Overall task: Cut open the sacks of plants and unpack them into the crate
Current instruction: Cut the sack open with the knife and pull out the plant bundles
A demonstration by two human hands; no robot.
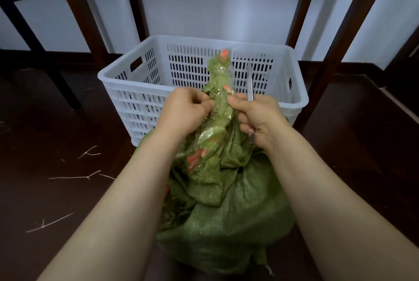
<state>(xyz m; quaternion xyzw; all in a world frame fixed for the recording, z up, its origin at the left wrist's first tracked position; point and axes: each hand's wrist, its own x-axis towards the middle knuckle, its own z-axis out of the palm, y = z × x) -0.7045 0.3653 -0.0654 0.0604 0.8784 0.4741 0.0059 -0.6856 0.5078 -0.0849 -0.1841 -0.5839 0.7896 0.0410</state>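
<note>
— Standing upright on the floor [45, 122], sack [226, 212] neck between the hands?
— Yes. Left hand [183, 110] pinches the neck; right hand [258, 117] grips knife [249, 85], blade up, just beside it. Crate [136, 70] directly behind.

Green woven sack [226, 212], bulging, upright on dark floor [68, 122], neck gathered tall and wrapped in clear tape [221, 72] with orange print. White slotted plastic crate [136, 90] just behind, open-topped. Slim metal blade [250, 85] upright beside the neck.
</note>
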